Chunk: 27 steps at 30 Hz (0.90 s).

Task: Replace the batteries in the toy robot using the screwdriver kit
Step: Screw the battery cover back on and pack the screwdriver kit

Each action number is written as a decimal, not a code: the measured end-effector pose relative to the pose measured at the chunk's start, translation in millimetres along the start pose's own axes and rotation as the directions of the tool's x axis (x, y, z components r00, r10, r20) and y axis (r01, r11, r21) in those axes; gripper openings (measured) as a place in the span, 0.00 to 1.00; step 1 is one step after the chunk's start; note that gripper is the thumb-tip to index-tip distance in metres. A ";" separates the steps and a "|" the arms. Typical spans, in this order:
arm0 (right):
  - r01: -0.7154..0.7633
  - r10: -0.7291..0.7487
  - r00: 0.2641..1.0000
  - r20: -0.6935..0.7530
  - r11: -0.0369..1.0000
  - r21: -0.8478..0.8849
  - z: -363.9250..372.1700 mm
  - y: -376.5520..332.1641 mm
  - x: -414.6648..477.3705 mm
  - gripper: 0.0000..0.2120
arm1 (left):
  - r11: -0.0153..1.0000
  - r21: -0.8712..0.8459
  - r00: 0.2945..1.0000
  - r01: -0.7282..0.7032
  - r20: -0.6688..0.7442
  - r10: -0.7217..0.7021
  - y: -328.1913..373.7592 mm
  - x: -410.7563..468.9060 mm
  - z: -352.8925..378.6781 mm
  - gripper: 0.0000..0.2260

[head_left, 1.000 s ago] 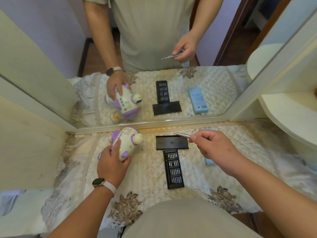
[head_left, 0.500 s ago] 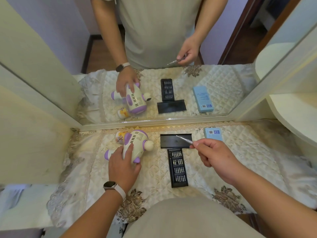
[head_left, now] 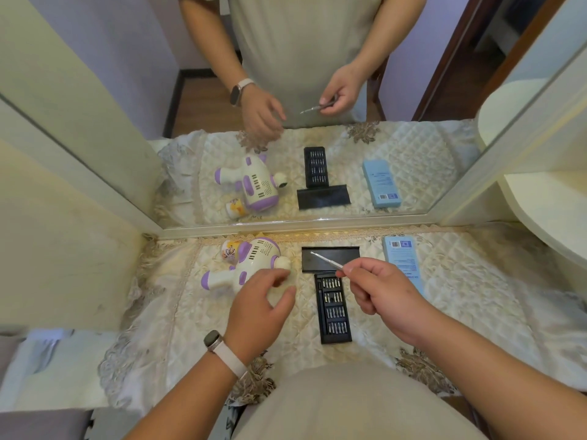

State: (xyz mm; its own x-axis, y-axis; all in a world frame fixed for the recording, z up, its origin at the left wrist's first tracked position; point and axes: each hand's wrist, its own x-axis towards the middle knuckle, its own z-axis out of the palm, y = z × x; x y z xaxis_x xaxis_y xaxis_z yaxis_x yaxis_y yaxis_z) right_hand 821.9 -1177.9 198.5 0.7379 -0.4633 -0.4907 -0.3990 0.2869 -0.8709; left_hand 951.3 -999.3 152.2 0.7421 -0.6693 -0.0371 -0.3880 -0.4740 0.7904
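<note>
The white and purple toy robot (head_left: 251,265) lies on its side on the quilted cloth, near the mirror's base. My left hand (head_left: 259,308) hovers just in front of it with relaxed, spread fingers, holding nothing. My right hand (head_left: 379,295) pinches a thin silver screwdriver (head_left: 327,260), its tip pointing up-left over the black kit lid (head_left: 330,258). The open black tray of bits (head_left: 333,308) lies between my hands.
A light blue box (head_left: 401,262) lies to the right of the kit. A large mirror (head_left: 413,147) stands directly behind the objects and reflects them. A cream panel (head_left: 63,233) bounds the left; a rounded white shelf (head_left: 546,201) juts in at right.
My left hand has let go of the toy robot, which now lies on the cloth, and has drawn back toward me. My right hand still holds the screwdriver in about the same place.
</note>
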 end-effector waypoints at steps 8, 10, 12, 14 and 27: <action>0.005 -0.011 0.998 0.054 0.995 0.097 22.3 -10.7 -10.5 0.12 | 0.781 -0.584 0.972 0.221 0.200 -0.125 66.0 3.3 5.8 0.07; 0.013 -0.019 0.998 0.067 0.996 0.090 28.5 -11.8 -12.7 0.12 | 0.745 -0.621 0.968 0.246 0.192 -0.160 68.2 4.1 4.2 0.07; 0.025 -0.028 0.997 0.076 0.998 0.050 34.2 -12.3 -14.6 0.14 | 0.717 -0.641 0.961 0.276 0.195 -0.196 65.7 4.8 0.9 0.07; 0.037 -0.032 0.997 0.073 0.997 -0.064 39.9 -13.6 -15.9 0.14 | 0.704 -0.644 0.954 0.299 0.203 -0.219 62.4 5.0 -3.4 0.06; 0.059 -0.056 0.991 -0.119 0.998 0.019 83.2 -14.0 -8.6 0.05 | 0.776 -0.559 0.937 0.292 0.331 -0.114 9.5 -3.4 -31.5 0.05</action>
State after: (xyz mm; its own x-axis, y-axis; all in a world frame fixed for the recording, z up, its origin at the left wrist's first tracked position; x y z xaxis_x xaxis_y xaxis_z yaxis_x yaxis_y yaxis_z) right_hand 866.4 -1108.2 217.2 0.6891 -0.5753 -0.4407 -0.3447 0.2748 -0.8976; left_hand 962.3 -983.5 179.2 0.5584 -0.7625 -0.3268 0.2207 -0.2432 0.9445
